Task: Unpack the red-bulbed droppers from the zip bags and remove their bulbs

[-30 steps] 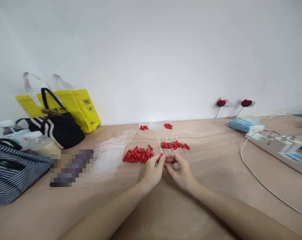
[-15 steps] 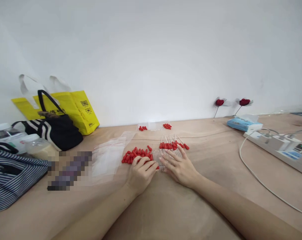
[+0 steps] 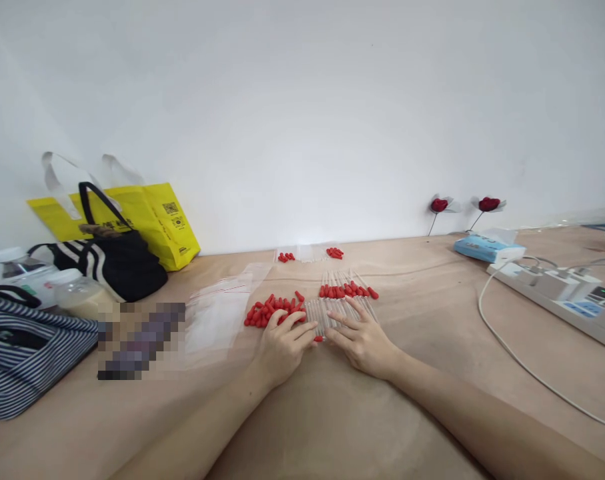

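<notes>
My left hand [image 3: 281, 341] lies on the table with its fingers stretched out, fingertips reaching the near edge of a pile of small red caps [image 3: 275, 309]. My right hand [image 3: 359, 337] lies flat beside it, fingers spread over a row of thin clear tubes [image 3: 332, 312]. Behind them sits a second row of tubes fitted with red caps [image 3: 347, 291]. A single red cap lies between my two hands. Neither hand holds anything.
Clear zip bags [image 3: 217, 313] lie left of the caps; small packets with red caps [image 3: 309, 253] sit near the wall. Yellow bag [image 3: 147, 217], black striped bag [image 3: 112, 263], jars and a striped bag [image 3: 22, 357] crowd the left. A tissue pack [image 3: 487, 247], power strip [image 3: 567, 293] and white cable [image 3: 512, 347] lie right.
A second ago both hands pinched a tube together above the table. They have since come down and opened flat, the left by the caps, the right on the clear tubes.
</notes>
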The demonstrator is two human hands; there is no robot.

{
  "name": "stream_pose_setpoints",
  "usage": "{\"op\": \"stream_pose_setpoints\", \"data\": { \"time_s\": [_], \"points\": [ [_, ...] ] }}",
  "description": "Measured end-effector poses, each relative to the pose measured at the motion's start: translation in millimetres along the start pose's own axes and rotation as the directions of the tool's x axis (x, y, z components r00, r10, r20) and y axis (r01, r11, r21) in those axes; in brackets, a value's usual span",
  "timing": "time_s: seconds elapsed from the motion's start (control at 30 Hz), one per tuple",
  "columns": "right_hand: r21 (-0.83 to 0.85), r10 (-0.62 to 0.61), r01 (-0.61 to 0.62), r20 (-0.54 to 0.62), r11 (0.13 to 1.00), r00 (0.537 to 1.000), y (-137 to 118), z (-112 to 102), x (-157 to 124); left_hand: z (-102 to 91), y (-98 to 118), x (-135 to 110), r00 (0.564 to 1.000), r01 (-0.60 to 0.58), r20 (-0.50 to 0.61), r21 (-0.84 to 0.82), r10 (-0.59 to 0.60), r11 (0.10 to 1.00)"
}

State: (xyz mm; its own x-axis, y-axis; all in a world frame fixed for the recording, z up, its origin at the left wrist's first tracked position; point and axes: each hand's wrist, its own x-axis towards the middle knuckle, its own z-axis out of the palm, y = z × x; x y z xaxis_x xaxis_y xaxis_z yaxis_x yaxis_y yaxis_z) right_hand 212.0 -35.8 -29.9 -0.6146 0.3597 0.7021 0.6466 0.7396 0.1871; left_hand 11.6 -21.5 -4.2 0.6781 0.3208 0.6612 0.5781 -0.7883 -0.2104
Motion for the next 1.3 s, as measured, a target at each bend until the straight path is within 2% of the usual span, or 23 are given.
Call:
{"op": "stream_pose_setpoints", "data": {
  "time_s": [0.13, 0.37, 0.43, 0.5, 0.63, 0.73, 0.83, 0.9, 0.97, 1.07, 1.17, 1.23, 1.3],
  "points": [
    [0.008, -0.024, 0.024, 0.022, 1.0, 0.999, 0.2, 0.7, -1.0, -3.8, 0.7, -0.6, 0.999, -0.006, 0.047, 0.02, 0.005, 1.0],
    [0.01, -0.027, 0.027, 0.004, 1.0, 1.0, -0.7, -1.8, -0.6, -0.6, -1.2, -5.4, 0.999, -0.003, 0.054, 0.001, 0.003, 1.0],
    [0.01, 0.011, -0.011, -0.024, 1.0, 1.0, 0.8, -3.5, -2.7, -4.1, -3.9, -7.5, 0.997, 0.035, 0.066, 0.007, -0.035, 0.999],
    [-0.001, 0.102, -0.102, -0.048, 0.995, 0.994, 3.0, -5.4, -4.6, -8.7, -5.6, -9.2, 0.993, 0.099, 0.067, 0.012, -0.099, 0.995],
    [-0.023, 0.334, -0.336, -0.062, 0.942, 0.941, 9.7, -5.8, -5.5, -11.2, -4.0, -9.8, 0.983, 0.182, 0.008, -0.065, -0.181, 0.981],
    [-0.02, 0.497, -0.498, -0.056, 0.867, 0.866, 20.3, -2.1, -8.3, -7.5, -3.7, -8.8, 0.969, 0.233, -0.046, -0.174, -0.244, 0.957],
    [-0.038, 0.602, -0.602, -0.002, 0.798, 0.798, 33.7, 3.1, -16.4, -6.7, -10.6, -7.8, 0.946, 0.296, -0.07, -0.205, -0.316, 0.933],
    [-0.067, 0.627, -0.625, 0.036, 0.778, 0.778, 40.2, 6.4, -22.6, -9.4, -20.9, -7.9, 0.921, 0.356, -0.09, -0.191, -0.378, 0.915],
    [-0.1, 0.626, -0.62, 0.054, 0.778, 0.778, 42.8, 9.3, -27.1, -13.7, -35.1, -9.4, 0.882, 0.438, -0.102, -0.178, -0.459, 0.881],
    [-0.132, 0.61, -0.598, 0.077, 0.79, 0.789, 40.9, 12.1, -28.9, -19.8, -56.7, -14.6, 0.779, 0.605, -0.077, -0.164, -0.622, 0.779],
    [-0.15, 0.617, -0.6, 0.115, 0.786, 0.779, 36.5, 12.0, -26.5, -21.7, -68.5, -20.5, 0.668, 0.734, 0.004, -0.161, -0.744, 0.659],
    [-0.156, 0.632, -0.613, 0.147, 0.775, 0.761, 33.9, 10.4, -24.2, -20.6, -70.2, -22.5, 0.64, 0.763, 0.054, -0.155, -0.766, 0.627],
    [-0.155, 0.647, -0.628, 0.173, 0.763, 0.743, 32.0, 8.2, -22.0, -18.7, -70.0, -22.6, 0.633, 0.772, 0.072, -0.13, -0.771, 0.622]
  ]
}}
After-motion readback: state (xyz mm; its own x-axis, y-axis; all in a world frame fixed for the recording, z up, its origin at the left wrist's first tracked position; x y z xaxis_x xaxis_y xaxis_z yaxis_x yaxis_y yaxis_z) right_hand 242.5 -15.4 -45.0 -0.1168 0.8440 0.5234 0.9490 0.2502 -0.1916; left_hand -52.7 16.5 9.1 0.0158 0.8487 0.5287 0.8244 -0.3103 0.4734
